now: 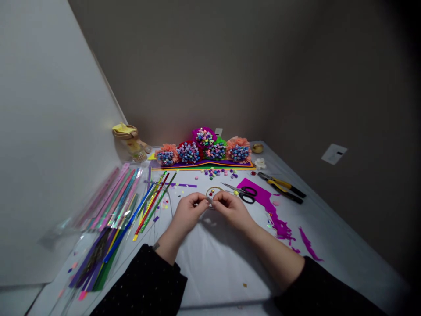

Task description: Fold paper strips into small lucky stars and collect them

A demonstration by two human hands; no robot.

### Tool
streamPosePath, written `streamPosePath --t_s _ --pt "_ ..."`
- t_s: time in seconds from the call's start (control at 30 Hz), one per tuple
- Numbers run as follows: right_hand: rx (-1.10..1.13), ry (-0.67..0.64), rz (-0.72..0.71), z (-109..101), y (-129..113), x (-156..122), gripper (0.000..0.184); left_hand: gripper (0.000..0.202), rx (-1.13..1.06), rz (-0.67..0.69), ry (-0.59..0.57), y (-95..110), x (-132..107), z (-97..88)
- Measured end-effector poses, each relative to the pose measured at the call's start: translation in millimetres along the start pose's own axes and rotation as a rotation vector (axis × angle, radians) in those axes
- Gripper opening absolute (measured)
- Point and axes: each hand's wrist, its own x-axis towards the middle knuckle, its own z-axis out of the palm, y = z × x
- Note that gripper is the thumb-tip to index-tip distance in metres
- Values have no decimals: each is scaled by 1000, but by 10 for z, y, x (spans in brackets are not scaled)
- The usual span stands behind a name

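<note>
Gold wire ring (213,191) right behind the fingertips (201,200) now, left hand (189,215) and right hand (232,210) both pinching something small and pale (209,200), too tiny to identify, black-handled scissors (245,192) lying just beside!

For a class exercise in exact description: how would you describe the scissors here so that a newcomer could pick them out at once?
Start at the row of paper flowers at the far end of the table. Below them, just beyond the person's right hand, lie the scissors, tips pointing left, their black loop handles on a magenta paper sheet, unlike the yellow-handled pliers further right.
</note>
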Motion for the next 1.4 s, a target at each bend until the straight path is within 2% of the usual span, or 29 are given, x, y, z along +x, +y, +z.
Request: streamPosePath --t_s 0.23,0.33,0.43,0.6,0.73,0.83,0.93,1.1,1.4 --pt "20 101 26 71 27 -14 19 15 104 27 7 7 -33 57" --pt "7 111 34 67 32 -12 18 15 122 28 -10 -10 -45 78" --pt "-37 98 19 53 22 -9 17 17 96 2 30 -30 -44 77" --pt "-171 74 -103 48 5 -26 14 22 102 -38 112 -43 -12 49" --pt "-312 138 -282 59 0 -66 5 24 19 -48 121 -62 7 50" --pt "-430 176 -412 68 14 -92 16 24 -21 -87 110 -82 7 60" --pt "-538 219 -500 70 41 -106 9 24 -30 -113 96 -92 1 68" --pt "-607 252 -564 62 58 -110 4 23 -17 -120 99 -77 0 64" --pt "-672 234 -647 41 47 -89 6 23 -97 -127 102 -42 -3 60"
